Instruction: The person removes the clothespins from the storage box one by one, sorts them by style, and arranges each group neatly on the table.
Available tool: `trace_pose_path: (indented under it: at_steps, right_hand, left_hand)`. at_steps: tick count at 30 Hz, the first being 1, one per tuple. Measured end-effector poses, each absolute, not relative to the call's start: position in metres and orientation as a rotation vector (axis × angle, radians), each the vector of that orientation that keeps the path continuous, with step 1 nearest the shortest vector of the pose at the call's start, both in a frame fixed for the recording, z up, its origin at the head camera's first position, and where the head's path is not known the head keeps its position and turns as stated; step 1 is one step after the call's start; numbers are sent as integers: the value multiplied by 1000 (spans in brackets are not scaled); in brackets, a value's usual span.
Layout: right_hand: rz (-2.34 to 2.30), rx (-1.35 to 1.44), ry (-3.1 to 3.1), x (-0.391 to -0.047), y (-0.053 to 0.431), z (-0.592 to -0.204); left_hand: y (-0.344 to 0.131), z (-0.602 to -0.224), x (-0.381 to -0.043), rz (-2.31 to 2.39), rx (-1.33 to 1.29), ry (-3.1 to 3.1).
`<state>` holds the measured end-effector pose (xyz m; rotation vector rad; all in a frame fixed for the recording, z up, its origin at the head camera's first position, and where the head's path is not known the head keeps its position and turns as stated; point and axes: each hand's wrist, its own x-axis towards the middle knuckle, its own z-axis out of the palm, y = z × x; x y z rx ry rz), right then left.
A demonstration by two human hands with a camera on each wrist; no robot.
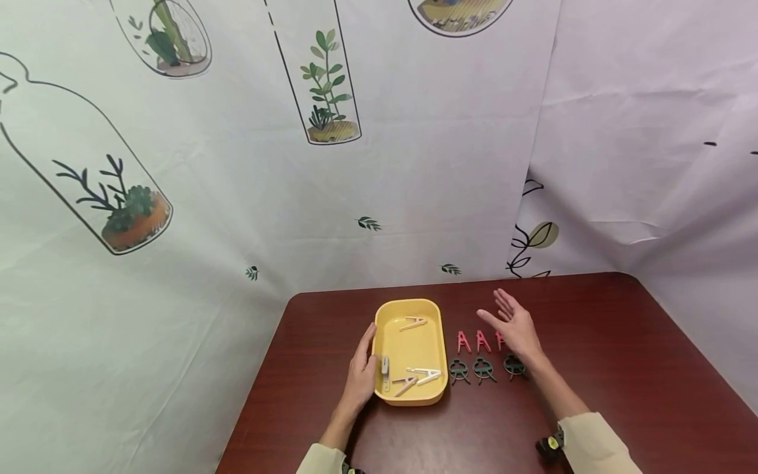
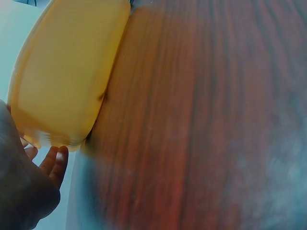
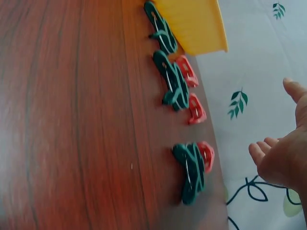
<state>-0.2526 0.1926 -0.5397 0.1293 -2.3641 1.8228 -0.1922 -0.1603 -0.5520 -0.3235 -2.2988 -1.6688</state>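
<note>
A yellow plastic basin [image 1: 408, 349] sits on the table. My left hand [image 1: 359, 376] rests against its left side, fingers straight along the wall; the left wrist view shows fingertips [image 2: 60, 155] at the basin's end. Inside lie two beige clips [image 1: 413, 323], a white clip [image 1: 428, 376] and a grey clip [image 1: 385, 368]. To the right of the basin, three red clips [image 1: 482, 341] form a row, with three dark green round-jawed clips [image 1: 483, 369] in front. My right hand [image 1: 516, 331] hovers over the rows' right end, fingers spread and holding nothing, partly covering the rightmost red clip.
The dark red-brown wooden table [image 1: 610, 355] has rounded back corners. Behind it hangs a pale cloth [image 1: 414, 197] printed with plants and jars. A small black object with a yellow spot [image 1: 553, 443] is at the right sleeve [image 1: 595, 442].
</note>
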Motion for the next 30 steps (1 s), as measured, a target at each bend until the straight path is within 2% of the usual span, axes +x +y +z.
trace_pose_path:
  at_steps: [9, 23, 30]
  right_hand:
    - [1849, 243, -2350, -259, 162, -540]
    - [2140, 475, -2101, -264, 96, -535]
    - [2203, 540, -2216, -261, 63, -534]
  left_hand:
    - [-169, -583, -208, -1600, -311, -2335]
    - [-172, -584, -210, -1611, -358, -2336]
    - [-173, -583, -209, -1601, -342, -2357]
